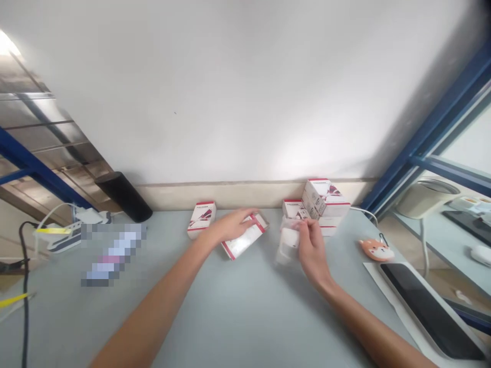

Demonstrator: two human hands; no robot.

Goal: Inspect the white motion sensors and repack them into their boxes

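Note:
My left hand rests on an open white-and-red box lying on the pale table, fingers curled over its far edge. My right hand pinches a clear plastic bag with a small white item inside, held just above the table. A closed white-and-red box stands to the left of my left hand. Behind my right hand is a stack of the same boxes.
A black cylinder leans at the back left near a white power strip with cables. An orange fox-shaped item and a dark tablet on white paper lie at the right. A wall closes the table's far edge.

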